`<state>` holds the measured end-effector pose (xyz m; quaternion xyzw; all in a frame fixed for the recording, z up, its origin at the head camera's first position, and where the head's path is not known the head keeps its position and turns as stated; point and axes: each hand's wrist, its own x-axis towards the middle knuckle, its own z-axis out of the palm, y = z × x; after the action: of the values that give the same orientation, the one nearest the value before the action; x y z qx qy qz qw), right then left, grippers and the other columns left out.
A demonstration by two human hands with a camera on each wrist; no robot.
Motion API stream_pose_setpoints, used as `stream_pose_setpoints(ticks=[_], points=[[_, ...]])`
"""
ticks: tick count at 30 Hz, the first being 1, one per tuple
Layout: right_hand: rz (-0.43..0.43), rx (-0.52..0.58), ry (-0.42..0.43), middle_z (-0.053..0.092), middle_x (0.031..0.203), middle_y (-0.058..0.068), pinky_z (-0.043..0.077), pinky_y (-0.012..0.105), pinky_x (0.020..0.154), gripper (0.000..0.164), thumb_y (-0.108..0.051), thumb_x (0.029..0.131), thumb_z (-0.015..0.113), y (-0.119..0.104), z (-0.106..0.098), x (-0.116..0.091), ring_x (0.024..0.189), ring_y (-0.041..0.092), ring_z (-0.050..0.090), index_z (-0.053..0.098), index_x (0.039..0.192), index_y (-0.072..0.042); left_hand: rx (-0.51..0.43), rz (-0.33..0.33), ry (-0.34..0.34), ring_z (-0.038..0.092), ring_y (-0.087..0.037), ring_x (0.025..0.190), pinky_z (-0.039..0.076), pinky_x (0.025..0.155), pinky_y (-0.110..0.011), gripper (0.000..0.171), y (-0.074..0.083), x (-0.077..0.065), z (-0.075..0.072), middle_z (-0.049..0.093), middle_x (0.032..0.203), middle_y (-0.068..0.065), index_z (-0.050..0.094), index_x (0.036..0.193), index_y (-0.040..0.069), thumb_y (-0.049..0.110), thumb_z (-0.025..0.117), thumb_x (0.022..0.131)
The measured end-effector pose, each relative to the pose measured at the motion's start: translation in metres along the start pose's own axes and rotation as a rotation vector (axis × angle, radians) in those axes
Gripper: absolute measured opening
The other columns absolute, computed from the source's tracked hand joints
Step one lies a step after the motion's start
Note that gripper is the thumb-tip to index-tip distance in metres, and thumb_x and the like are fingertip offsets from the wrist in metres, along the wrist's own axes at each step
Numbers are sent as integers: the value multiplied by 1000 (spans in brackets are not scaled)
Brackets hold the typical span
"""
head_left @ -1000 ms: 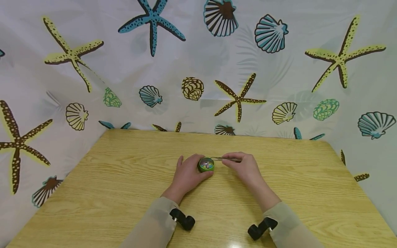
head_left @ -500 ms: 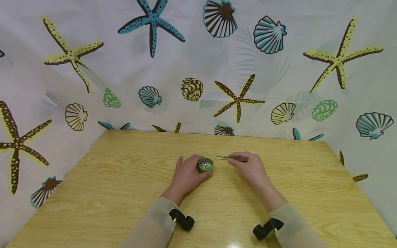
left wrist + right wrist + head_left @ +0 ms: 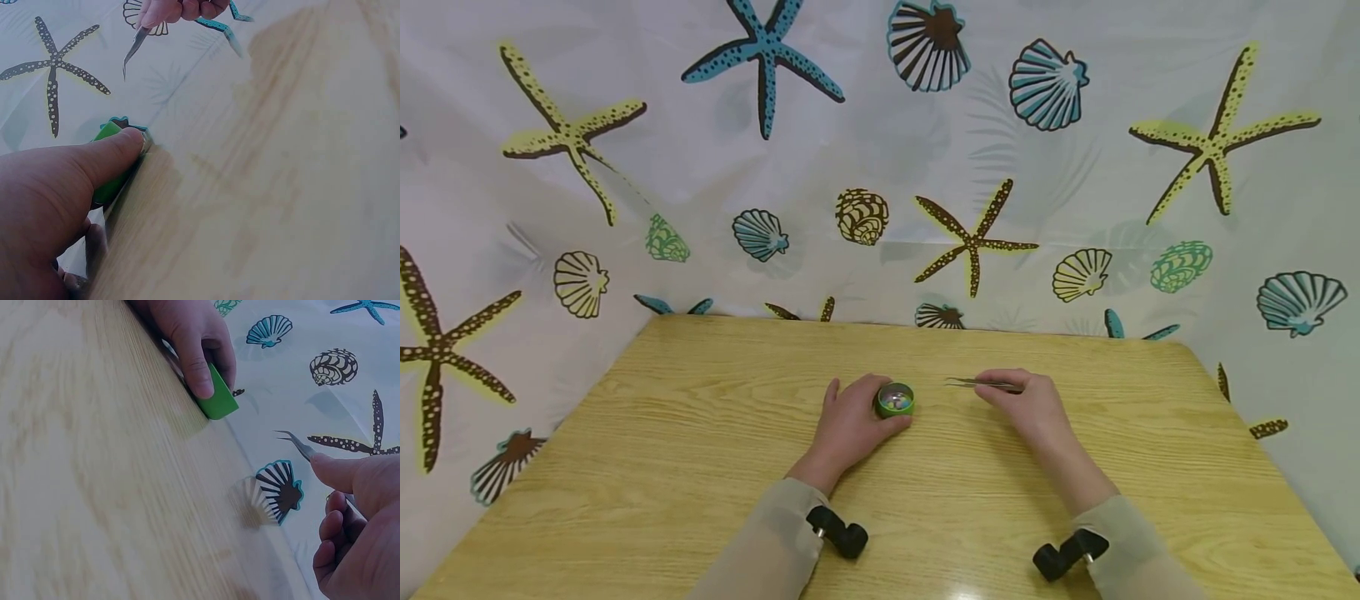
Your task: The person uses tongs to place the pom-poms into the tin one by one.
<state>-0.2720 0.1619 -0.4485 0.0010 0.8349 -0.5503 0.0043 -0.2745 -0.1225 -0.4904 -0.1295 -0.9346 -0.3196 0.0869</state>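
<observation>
A small round green container stands on the wooden table with several small colourful pieces inside. My left hand grips it from the left, thumb on the near side and fingers round the far side. To its right, my right hand pinches a pair of metal tweezers between thumb and fingers. Their bent tips point left towards the container, apart from it. In the right wrist view the tips of the tweezers stand slightly spread, with nothing visible between them. The left wrist view shows the container's green side under the thumb.
The wood-grain table extends around both hands. A white cloth printed with starfish and shells hangs behind the table and along both sides. Black wrist mounts are fixed at both sleeves.
My right hand has moved to the right with the tweezers, so their tips have gone from the container's rim to a gap away from it. The left hand keeps its hold.
</observation>
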Motion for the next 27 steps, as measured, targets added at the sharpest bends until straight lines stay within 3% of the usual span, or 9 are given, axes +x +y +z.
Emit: stream_pose_setpoints(ticks=[11,21,27], points=[[39,-37,40,69,146,12,56,35,92,33,-31,104,81,11,-23,0,125,30,66,82,132,-12,1,0,1,65,-32,134,10,132,-68,64,1,0,0,71,142,-9,68,146,9,40,90,95],[54,-24,88,69,147,16,56,33,95,35,-28,105,81,22,-34,4,133,32,64,81,133,-9,7,-6,-2,66,-31,133,10,132,-67,64,-1,1,0,72,141,-9,67,146,9,41,90,95],[67,-31,104,69,148,17,52,45,108,35,-28,105,80,27,-37,9,141,34,59,80,134,-7,17,-2,-2,66,-31,133,11,132,-68,63,0,1,0,72,141,-8,68,145,9,40,90,95]])
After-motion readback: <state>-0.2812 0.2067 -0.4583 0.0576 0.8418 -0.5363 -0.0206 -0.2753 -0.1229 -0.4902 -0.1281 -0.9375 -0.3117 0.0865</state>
